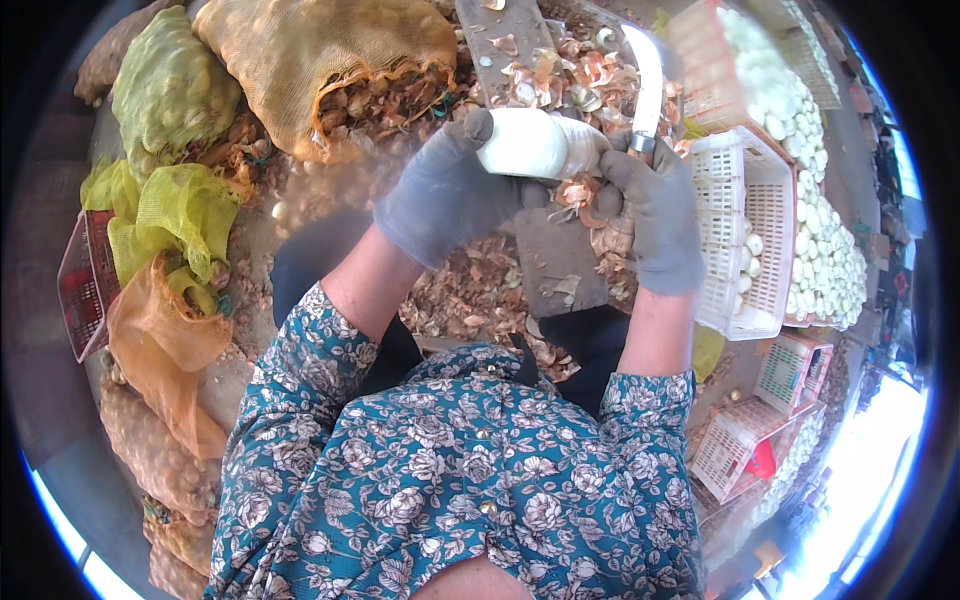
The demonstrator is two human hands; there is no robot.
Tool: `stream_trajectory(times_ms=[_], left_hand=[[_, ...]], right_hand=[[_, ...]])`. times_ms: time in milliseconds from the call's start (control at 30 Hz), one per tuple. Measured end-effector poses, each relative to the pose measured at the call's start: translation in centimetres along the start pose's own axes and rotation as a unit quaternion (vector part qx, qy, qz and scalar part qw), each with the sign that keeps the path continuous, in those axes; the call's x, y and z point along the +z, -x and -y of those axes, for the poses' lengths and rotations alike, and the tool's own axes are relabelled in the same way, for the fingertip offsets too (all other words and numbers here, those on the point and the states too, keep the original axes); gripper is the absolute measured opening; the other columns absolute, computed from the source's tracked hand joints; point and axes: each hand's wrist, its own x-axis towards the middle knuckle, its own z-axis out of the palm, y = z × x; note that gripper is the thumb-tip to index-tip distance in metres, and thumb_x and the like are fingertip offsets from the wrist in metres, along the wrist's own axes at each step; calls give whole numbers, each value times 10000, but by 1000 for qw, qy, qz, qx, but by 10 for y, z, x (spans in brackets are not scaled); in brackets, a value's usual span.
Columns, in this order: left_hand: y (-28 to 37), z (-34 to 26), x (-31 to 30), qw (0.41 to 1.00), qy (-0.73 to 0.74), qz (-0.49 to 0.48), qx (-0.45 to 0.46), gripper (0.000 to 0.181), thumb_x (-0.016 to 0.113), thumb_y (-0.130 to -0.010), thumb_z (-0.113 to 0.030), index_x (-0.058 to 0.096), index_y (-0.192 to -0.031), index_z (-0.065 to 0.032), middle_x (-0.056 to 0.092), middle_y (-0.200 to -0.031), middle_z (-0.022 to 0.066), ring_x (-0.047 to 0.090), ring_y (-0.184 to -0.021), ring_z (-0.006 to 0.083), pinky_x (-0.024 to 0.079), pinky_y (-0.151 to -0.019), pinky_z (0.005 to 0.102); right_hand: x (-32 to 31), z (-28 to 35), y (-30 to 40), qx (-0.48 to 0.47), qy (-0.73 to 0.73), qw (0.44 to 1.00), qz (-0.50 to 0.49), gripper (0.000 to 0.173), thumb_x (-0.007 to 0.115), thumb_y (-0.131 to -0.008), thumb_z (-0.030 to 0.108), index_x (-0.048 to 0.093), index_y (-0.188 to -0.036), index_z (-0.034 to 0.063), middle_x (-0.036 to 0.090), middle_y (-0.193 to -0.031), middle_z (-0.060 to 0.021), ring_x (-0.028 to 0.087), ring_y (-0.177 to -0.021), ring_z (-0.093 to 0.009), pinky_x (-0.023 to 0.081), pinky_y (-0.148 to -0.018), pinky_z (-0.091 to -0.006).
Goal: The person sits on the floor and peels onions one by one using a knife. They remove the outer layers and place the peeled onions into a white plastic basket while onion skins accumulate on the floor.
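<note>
My gloved left hand [457, 191] grips a white onion [519, 144], its thumb on the left end and its fingers underneath. The onion's surface is bare and smooth. A pale layer of onion skin [581, 147] stretches from its right side to my gloved right hand [660, 214]. That hand also holds a knife [648, 82] with a curved blade pointing up and away from me. Brown, papery skin [576, 193] hangs beside the right fingers. Below the hands, a wooden board [559, 262] lies among loose onion peelings [472, 289].
A white plastic crate [784, 247] with a few peeled onions stands to the right, beside heaped peeled onions [825, 262]. An open orange mesh sack [330, 52] spills skins ahead. Yellow mesh netting [184, 217], a red crate [94, 277] and full sacks [154, 442] line the left.
</note>
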Motion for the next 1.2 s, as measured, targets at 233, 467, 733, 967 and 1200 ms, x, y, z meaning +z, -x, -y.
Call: stream_trajectory(times_ms=[233, 467, 733, 967, 1200], left_hand=[[-2, 3, 2, 999, -51, 0, 16, 818, 668, -712, -525, 392, -1222, 51, 499, -1157, 225, 559, -1025, 328, 547, -766, 374], [-1, -1, 3, 989, 126, 19, -69, 836, 636, -713, -567, 392, -1207, 62, 533, -1070, 264, 628, -835, 350, 582, -650, 393], [-2, 5, -8, 989, 100, -50, -95, 767, 619, -733, -560, 437, -1212, 11, 558, -1024, 254, 632, -737, 274, 563, -532, 308], [3, -2, 1, 985, 97, -96, -103, 668, 599, -775, -496, 461, -1208, -6, 551, -1082, 239, 611, -720, 235, 500, -470, 248], [-11, 23, -14, 955, -284, 5, -83, 760, 551, -806, -536, 331, -1321, -24, 539, -1123, 118, 584, -907, 198, 504, -676, 310]], right_hand=[[8, 30, 18, -10, 152, 988, -29, 138, 599, -776, 80, 539, -857, -13, 532, -591, -21, 502, -453, -68, 406, -418, -196], [-10, 30, 23, -37, 151, 982, -109, 141, 604, -760, 88, 539, -836, -11, 530, -577, -17, 486, -444, -64, 376, -418, -190], [-4, 64, 39, -51, 243, 960, -126, 173, 616, -763, 128, 549, -847, -7, 541, -600, -25, 502, -463, -71, 376, -431, -209], [-66, 30, -19, -141, 532, 817, -168, 305, 616, -813, 272, 577, -929, -8, 610, -670, -85, 576, -559, -125, 459, -540, -225], [-1, -55, 9, -151, 76, 985, 26, 501, 650, -808, 328, 501, -1150, -7, 624, -801, -31, 581, -645, -88, 485, -586, -182]])
